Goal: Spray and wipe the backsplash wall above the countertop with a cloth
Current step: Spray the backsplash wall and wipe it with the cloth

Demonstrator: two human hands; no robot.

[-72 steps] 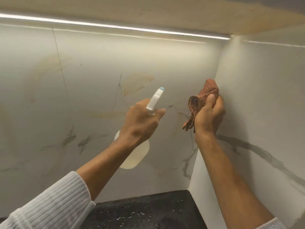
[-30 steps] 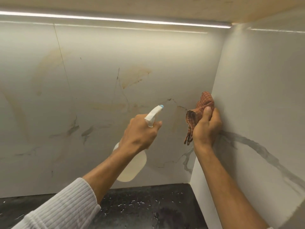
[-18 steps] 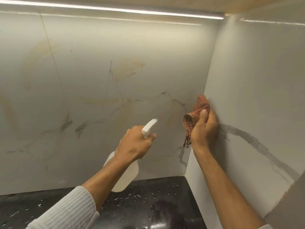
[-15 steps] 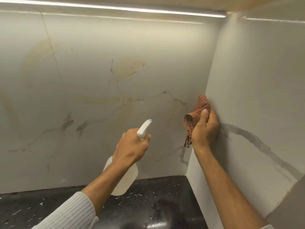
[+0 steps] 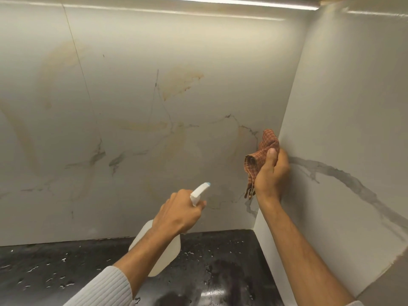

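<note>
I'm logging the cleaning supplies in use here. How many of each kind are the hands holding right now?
Spray bottle: 1, held by the left hand.
Cloth: 1, gripped by the right hand at the wall corner.
Total: 2

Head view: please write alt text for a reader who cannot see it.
A right hand presses a bunched orange cloth into the backsplash corner, while the left hand aims a white spray bottle at it above the wet black countertop.

Two hands: the left hand (image 5: 180, 214) and the right hand (image 5: 272, 173). One spray bottle (image 5: 164, 250), one checked cloth (image 5: 261, 154), one dark desk (image 5: 66, 266), one light strip (image 5: 231, 1).
</note>
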